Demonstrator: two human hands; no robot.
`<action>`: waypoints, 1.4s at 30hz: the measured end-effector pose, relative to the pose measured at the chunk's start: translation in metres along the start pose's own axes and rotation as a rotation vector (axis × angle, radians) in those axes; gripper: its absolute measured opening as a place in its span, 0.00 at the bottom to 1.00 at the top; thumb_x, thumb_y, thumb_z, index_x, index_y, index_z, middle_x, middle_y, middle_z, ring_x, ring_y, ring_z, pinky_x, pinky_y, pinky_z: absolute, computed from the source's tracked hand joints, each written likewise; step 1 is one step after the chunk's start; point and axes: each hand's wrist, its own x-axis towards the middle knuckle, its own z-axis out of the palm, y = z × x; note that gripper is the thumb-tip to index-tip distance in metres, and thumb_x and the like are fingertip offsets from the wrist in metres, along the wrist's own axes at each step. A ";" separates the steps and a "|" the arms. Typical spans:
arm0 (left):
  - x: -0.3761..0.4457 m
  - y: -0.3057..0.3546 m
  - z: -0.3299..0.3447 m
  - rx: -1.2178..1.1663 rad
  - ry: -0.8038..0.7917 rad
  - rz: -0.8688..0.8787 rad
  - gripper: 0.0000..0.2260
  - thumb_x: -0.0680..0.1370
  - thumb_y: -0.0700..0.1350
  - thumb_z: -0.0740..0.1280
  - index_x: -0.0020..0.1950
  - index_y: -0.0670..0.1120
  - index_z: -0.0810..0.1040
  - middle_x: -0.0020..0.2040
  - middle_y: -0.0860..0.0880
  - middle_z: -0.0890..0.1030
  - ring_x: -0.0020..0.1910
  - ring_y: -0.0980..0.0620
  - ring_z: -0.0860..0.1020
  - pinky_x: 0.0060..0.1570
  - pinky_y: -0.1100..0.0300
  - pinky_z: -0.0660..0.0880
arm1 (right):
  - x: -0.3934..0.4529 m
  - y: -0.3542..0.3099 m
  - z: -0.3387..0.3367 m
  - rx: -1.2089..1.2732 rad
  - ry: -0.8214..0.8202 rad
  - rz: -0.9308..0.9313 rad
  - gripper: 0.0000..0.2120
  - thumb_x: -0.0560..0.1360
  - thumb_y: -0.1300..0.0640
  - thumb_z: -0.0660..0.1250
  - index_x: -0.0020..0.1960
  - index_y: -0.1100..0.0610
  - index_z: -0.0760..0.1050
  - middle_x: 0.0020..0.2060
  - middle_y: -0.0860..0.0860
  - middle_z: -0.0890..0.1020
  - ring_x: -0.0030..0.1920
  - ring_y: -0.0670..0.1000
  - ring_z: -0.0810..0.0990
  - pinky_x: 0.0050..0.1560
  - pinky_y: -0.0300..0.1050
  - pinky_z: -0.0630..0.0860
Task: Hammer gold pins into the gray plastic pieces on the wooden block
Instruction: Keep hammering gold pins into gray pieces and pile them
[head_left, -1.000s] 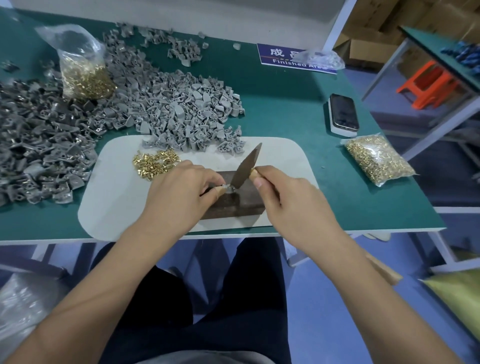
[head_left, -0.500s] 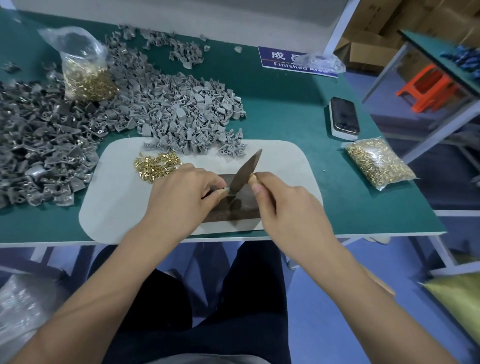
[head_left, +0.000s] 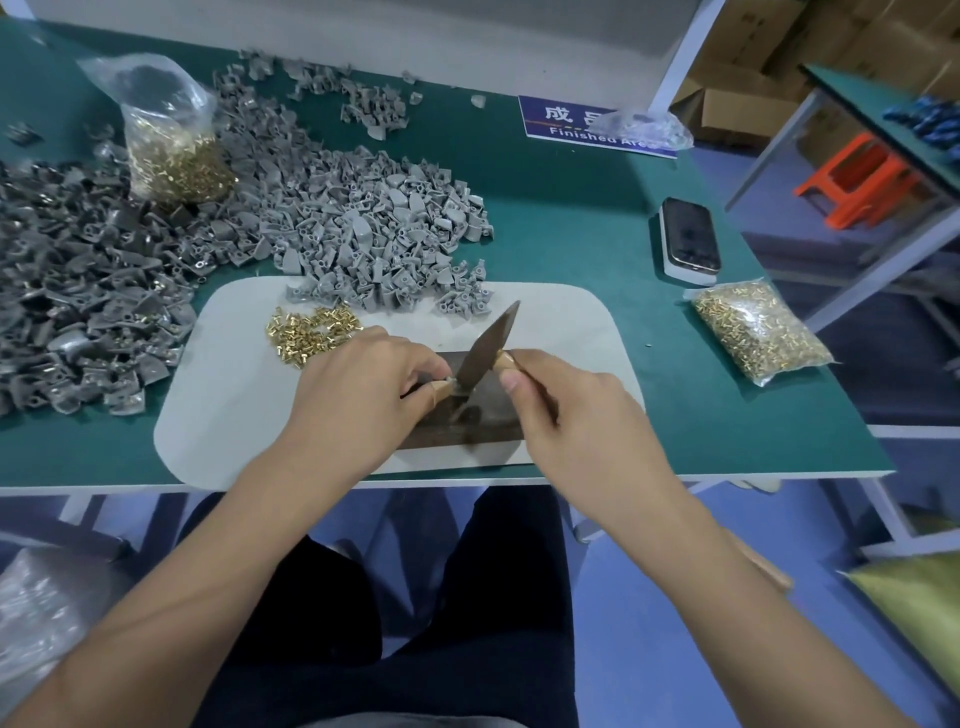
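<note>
The hammer (head_left: 488, 348) head has dropped onto the gray piece (head_left: 453, 385) pinched by the left hand (head_left: 358, 384) at 9 o'clock; the right hand (head_left: 576, 415) grips its handle, so 1 pin is probably seating.

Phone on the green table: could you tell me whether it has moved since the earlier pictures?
No. The phone keeps its place between the blue sign and the right-hand bag of gold pins; only the view shifted.
</note>
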 end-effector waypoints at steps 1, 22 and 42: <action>0.000 0.000 0.000 0.000 -0.008 -0.002 0.04 0.76 0.57 0.71 0.50 0.62 0.83 0.36 0.58 0.75 0.47 0.53 0.75 0.37 0.56 0.64 | 0.001 0.005 -0.002 0.007 0.005 0.020 0.14 0.82 0.38 0.54 0.61 0.39 0.73 0.32 0.43 0.77 0.38 0.54 0.76 0.38 0.49 0.76; -0.003 0.011 -0.003 -0.057 -0.033 0.003 0.03 0.79 0.54 0.70 0.51 0.59 0.82 0.32 0.59 0.69 0.45 0.56 0.69 0.39 0.57 0.64 | 0.018 0.015 0.019 0.204 0.202 -0.200 0.06 0.78 0.58 0.71 0.53 0.54 0.85 0.47 0.47 0.83 0.52 0.51 0.79 0.55 0.44 0.74; -0.093 -0.114 -0.052 -0.029 0.219 -0.440 0.03 0.77 0.52 0.69 0.49 0.57 0.80 0.39 0.57 0.72 0.49 0.57 0.71 0.35 0.60 0.64 | 0.076 -0.130 0.136 0.209 -0.272 -0.504 0.04 0.75 0.56 0.70 0.46 0.48 0.82 0.40 0.43 0.81 0.46 0.48 0.77 0.49 0.53 0.76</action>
